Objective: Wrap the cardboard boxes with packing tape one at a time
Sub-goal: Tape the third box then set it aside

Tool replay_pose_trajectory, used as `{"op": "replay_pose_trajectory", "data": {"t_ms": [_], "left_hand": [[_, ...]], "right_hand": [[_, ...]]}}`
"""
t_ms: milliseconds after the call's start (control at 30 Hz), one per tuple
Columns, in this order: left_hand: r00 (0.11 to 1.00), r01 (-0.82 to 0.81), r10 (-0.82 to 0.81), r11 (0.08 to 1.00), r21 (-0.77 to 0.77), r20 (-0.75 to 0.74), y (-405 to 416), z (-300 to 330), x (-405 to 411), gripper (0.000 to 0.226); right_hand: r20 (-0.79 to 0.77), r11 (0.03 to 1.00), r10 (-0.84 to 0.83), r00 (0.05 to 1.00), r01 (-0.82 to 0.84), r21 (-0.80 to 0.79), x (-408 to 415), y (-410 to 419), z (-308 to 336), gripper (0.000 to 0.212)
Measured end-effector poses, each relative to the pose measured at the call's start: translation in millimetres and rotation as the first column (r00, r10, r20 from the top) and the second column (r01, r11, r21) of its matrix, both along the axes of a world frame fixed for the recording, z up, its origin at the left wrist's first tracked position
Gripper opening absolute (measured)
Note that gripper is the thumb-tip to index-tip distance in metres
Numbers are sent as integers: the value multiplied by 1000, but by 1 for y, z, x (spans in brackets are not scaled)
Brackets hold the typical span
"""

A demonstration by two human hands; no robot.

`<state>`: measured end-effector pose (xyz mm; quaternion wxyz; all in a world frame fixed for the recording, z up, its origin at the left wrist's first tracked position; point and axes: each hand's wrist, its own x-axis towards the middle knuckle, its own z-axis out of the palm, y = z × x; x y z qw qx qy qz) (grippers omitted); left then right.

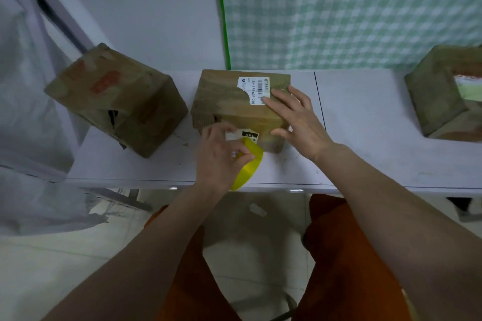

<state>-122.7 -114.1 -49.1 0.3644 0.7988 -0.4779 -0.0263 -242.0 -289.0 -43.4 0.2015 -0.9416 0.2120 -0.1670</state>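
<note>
Middle box: a cardboard box [234, 107] sat at the centre of the white table [365, 138], hard against the back wall; I saw a torn white shipping label [257, 90] on its top and a second label [241, 135] on its near face.
Left hand: the left hand [221, 156] was closed around a yellow roll of packing tape [250, 164], fingers curled through the ring; it pressed at the near face of the middle box, by the lower label; the roll hung past the table's front edge.
Right hand: the right hand [297, 122] lay flat, fingers spread, on the box's top right corner; the fingertips touched the edge of the barcode label; nothing was gripped.
Left box: a second, battered box [117, 99] stood tilted on the table's left end, apart from the middle one; red marks showed on it, blurred beyond reading.
Right box: a third box [443, 91] sat at the far right, well apart, partly cut by the frame.
Backdrop: a green checked cloth [352, 8] hung behind; I saw orange trousers [344, 255] below the table edge.
</note>
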Motion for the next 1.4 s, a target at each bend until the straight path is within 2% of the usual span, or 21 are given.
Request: {"op": "replay_pose_trajectory", "data": {"t_ms": [33,67,100,233,300,367,433,500,600,667,833,900,967,1000,1033,1100,1133,1300,1333,1367,1400], "left_hand": [[978,67,-71,997,24,195,0,1,5,14],[946,128,-147,988,82,288,-1,3,10,15],[930,162,-203,975,153,307,-4,7,14,15],[959,193,-247,927,322,137,-19,16,31,13],[962,198,-246,926,321,115,-21,15,37,13],[961,218,-259,928,301,102,-20,14,38,11],[959,231,-264,938,260,101,-18,12,37,9],[960,238,-264,943,230,89,-18,9,37,9],[958,258,-277,947,192,78,-18,5,37,11],[957,267,-281,949,171,67,-18,4,40,12],[955,284,-291,953,109,52,-18,-1,43,12],[957,285,-288,956,64,43,-18,-3,42,10],[956,289,-290,956,47,33,-16,-4,41,9],[956,290,-291,956,46,31,-16,-5,41,10],[957,288,-290,956,50,32,-16,-5,41,11],[959,279,-282,958,70,36,-17,-5,41,13],[961,272,-275,959,81,37,-18,-5,41,13],[966,253,-257,963,98,34,-21,-3,40,12],[966,252,-257,962,104,35,-21,-2,40,11],[966,251,-256,962,111,35,-21,-2,40,11],[967,249,-254,962,113,35,-21,-2,39,10]], "right_hand": [[-11,1000,-17,1000,17,-15,2,1,2,81],[-27,999,-36,999,35,-27,5,2,4,87],[-46,998,-54,997,53,-32,7,3,7,92],[-81,999,-12,997,9,-42,4,-7,10,98],[-79,999,40,996,-40,-1,-3,-16,5,94],[-90,990,64,994,-51,134,-7,-23,8,90],[-157,979,74,985,-41,201,-7,-24,19,87],[-240,993,89,967,-66,103,1,-17,29,85],[-302,984,68,951,-115,-139,14,0,22,82],[-288,982,34,957,-86,-171,22,-3,18,77],[-346,995,-84,935,61,-77,56,-31,27,63],[-324,986,-151,934,164,13,72,-40,27,56],[-125,896,-277,953,303,325,80,-48,27,39],[-15,773,-368,930,315,551,78,-51,26,35],[36,602,-472,881,292,743,76,-55,22,37],[6,296,-589,808,209,932,68,-58,6,49],[-16,214,-592,806,177,961,65,-55,-6,58],[-52,-71,-528,847,17,997,57,-31,-32,77],[2,-89,-511,859,-56,994,54,-27,-27,77],[70,-34,-517,853,-102,994,51,-24,-26,76],[153,66,-523,839,-139,988,46,-17,-24,72]]}}
